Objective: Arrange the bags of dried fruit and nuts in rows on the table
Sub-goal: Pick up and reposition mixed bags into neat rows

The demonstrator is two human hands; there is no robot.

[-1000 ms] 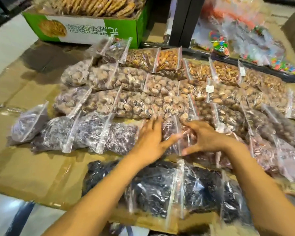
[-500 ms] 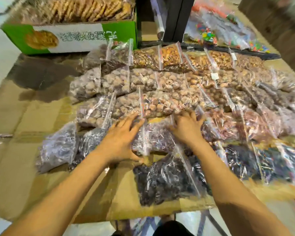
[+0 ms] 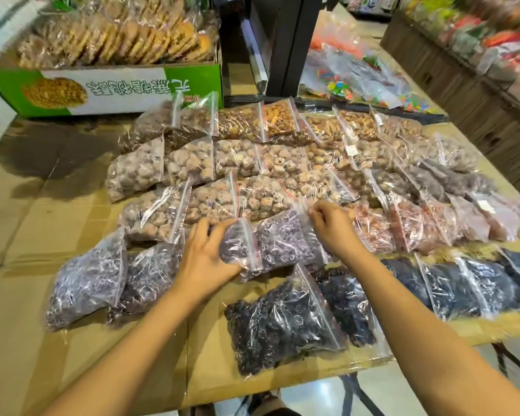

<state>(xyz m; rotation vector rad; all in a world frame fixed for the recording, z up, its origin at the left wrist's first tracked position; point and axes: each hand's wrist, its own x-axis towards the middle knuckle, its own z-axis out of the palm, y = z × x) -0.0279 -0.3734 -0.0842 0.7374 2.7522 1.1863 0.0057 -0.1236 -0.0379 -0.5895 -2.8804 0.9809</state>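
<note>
Mid-row tidy, near green box (image 3: pixel 102 88)'s front: left hand (image 3: pixel 204 259) cupping purple bag (image 3: pixel 240 250); right hand (image 3: pixel 330 223) pinching next bag (image 3: pixel 285 238)'s zip edge. Next: nudge both into line w/ row.

Green-and-white carton (image 3: pixel 108 88): one line of large Chinese characters, upside-down to camera (not legible). Bag stickers (image 3: pixel 351 150) unreadable.

One camera, worn on the person's head

It looks forward and down, from close above the near edge of the surface (image 3: pixel 27 340). Both bare arms reach in from the bottom. The far side shows a green box (image 3: pixel 108 88) and a shelf (image 3: pixel 478 94) on the right.
</note>
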